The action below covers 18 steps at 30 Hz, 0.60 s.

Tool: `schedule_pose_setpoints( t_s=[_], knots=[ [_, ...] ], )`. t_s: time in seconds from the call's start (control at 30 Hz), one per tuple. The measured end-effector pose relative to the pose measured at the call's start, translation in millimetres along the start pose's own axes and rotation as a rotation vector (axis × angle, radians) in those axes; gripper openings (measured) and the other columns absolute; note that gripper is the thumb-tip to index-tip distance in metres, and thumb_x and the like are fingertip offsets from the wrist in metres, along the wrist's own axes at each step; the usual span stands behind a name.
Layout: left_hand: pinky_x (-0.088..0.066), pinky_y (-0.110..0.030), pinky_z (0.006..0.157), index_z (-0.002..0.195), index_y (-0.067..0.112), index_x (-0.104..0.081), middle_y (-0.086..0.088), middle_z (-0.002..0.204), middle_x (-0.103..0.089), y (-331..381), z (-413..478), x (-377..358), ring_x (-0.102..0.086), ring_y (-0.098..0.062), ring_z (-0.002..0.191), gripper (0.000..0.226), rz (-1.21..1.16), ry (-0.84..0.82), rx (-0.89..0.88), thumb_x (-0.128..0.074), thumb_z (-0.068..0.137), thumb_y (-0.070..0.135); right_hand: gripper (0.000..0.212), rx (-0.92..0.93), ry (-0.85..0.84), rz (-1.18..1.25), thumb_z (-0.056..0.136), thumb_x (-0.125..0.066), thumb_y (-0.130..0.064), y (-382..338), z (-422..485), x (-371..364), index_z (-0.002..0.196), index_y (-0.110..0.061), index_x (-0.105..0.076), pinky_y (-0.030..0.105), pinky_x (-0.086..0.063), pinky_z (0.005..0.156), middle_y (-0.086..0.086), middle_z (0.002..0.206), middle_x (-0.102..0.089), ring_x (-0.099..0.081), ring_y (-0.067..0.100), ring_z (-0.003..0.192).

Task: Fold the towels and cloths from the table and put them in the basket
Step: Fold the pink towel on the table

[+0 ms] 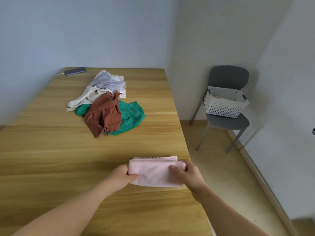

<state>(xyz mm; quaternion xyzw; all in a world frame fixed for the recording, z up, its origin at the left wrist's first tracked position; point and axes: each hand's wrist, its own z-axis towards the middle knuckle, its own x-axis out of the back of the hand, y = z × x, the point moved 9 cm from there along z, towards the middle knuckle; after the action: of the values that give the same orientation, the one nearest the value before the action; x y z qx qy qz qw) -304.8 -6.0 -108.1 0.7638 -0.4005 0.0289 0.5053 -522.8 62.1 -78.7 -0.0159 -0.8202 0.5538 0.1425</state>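
The fingers (134, 176) of the left hand (121, 174) are curled round the left end of a soft pink folded towel (153, 175), with the thumb laid on top. The right end of the same towel is gripped by the right hand (186, 174), with the thumb on top and the other fingers tucked round the edge. The towel is folded into a neat oblong and is held low over the near right part of a big light wooden table (51, 150). It cannot be told whether the wood is touched.

From the towel, a messy pile is seen at about 11 o'clock, well apart, near the middle of the table. In it, a crumpled rust-brown cloth (104, 116) is laid over a fluffy green towel (132, 114), which sticks out at 3 o'clock. A long cream cloth (87, 97) is stretched out at 11 o'clock of the brown one. A grey cloth with small dots (107, 80) is heaped at 12 o'clock. A dark flat phone (75, 71) is placed at 11 o'clock of the pile, near the far edge.

At about 2 o'clock from the towel, off the table, a white plastic basket with many small holes (225, 107) is set on the seat of a grey chair (228, 77). Something pale pink is seen inside it.
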Motion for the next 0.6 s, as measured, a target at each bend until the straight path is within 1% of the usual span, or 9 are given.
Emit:
schedule_pose_setpoints(
  t_s=[0.07,0.13,0.2,0.27,0.3,0.37,0.43,0.53,0.6],
  knots=[
    [-0.044,-0.016,0.072,0.102,0.029,-0.056,0.012,0.1,-0.062,4.1,1.2,-0.9,-0.057,-0.004,0.092,0.011,-0.076,0.012,-0.005,-0.054,0.094,0.021,0.035,-0.054,-0.062,0.027,0.071,-0.078,-0.03,5.7,2.0,-6.5,0.101,-0.019,-0.062,0.017,-0.049,0.069,-0.005,0.094,-0.07,-0.066,0.009,0.09],
    [-0.042,-0.014,0.069,0.105,0.029,-0.053,0.011,0.104,-0.062,3.0,4.8,-1.1,-0.056,-0.004,0.093,0.011,-0.131,0.031,0.013,-0.05,0.096,0.022,0.045,-0.114,-0.084,-0.025,0.063,-0.071,-0.032,14.1,4.2,-9.7,0.104,-0.018,-0.061,0.018,-0.049,0.072,-0.004,0.1,-0.069,-0.064,0.011,0.094],
    [-0.044,-0.018,0.072,0.111,0.025,-0.053,0.006,0.109,-0.062,-0.6,10.0,-0.6,-0.057,-0.01,0.097,0.015,-0.141,0.062,0.036,-0.049,0.096,0.025,0.033,-0.163,-0.05,-0.086,0.064,-0.059,-0.027,22.0,7.5,-7.8,0.095,-0.014,-0.058,0.019,-0.043,0.065,-0.003,0.09,-0.062,-0.057,0.011,0.081],
    [-0.048,-0.026,0.08,0.114,0.02,-0.054,0.002,0.11,-0.062,-4.8,16.3,0.6,-0.058,-0.016,0.101,0.022,-0.116,0.102,0.071,-0.048,0.096,0.029,0.007,-0.195,0.01,-0.142,0.077,-0.053,-0.015,26.0,13.3,-4.8,0.084,-0.011,-0.052,0.021,-0.035,0.059,-0.002,0.077,-0.05,-0.045,0.012,0.07],
    [-0.048,-0.03,0.083,0.113,0.018,-0.054,0.0,0.11,-0.061,-6.5,19.9,1.1,-0.058,-0.019,0.102,0.023,-0.096,0.125,0.089,-0.047,0.096,0.031,0.003,-0.21,0.034,-0.171,0.083,-0.05,-0.012,26.8,15.9,-4.0,0.08,-0.012,-0.05,0.023,-0.033,0.058,-0.002,0.075,-0.047,-0.042,0.013,0.069],
    [-0.046,-0.032,0.081,0.106,0.018,-0.053,-0.002,0.106,-0.06,-8.5,25.9,1.3,-0.057,-0.02,0.098,0.02,-0.048,0.17,0.116,-0.046,0.096,0.033,0.01,-0.24,0.069,-0.195,0.088,-0.047,-0.012,30.0,21.7,-3.6,0.077,-0.013,-0.048,0.025,-0.033,0.059,-0.001,0.074,-0.047,-0.042,0.015,0.069],
    [-0.042,-0.028,0.072,0.102,0.016,-0.049,-0.003,0.102,-0.058,-7.6,29.5,1.7,-0.053,-0.019,0.089,0.018,0.004,0.22,0.131,-0.046,0.096,0.033,0.012,-0.283,0.1,-0.189,0.088,-0.046,-0.012,34.6,25.8,-3.2,0.076,-0.015,-0.047,0.026,-0.034,0.059,-0.001,0.073,-0.048,-0.043,0.016,0.069],
    [-0.036,-0.024,0.056,0.12,0.016,-0.043,-0.001,0.097,-0.053,-4.5,27.4,4.9,-0.051,-0.018,0.08,0.032,0.056,0.334,0.161,-0.049,0.094,0.034,0.004,-0.323,0.171,-0.196,0.088,-0.048,-0.017,37.6,28.2,-1.2,0.089,-0.013,-0.05,0.029,-0.04,0.066,-0.001,0.075,-0.05,-0.048,0.02,0.073],
    [-0.038,-0.025,0.056,0.137,0.018,-0.033,-0.004,0.101,-0.055,1.5,20.1,9.8,-0.056,-0.022,0.083,0.052,0.121,0.449,0.167,-0.054,0.092,0.032,0.023,-0.317,0.23,-0.227,0.092,-0.047,-0.023,34.5,27.6,0.4,0.112,-0.01,-0.047,0.029,-0.041,0.071,0.001,0.087,-0.055,-0.052,0.023,0.082]
  ],
)
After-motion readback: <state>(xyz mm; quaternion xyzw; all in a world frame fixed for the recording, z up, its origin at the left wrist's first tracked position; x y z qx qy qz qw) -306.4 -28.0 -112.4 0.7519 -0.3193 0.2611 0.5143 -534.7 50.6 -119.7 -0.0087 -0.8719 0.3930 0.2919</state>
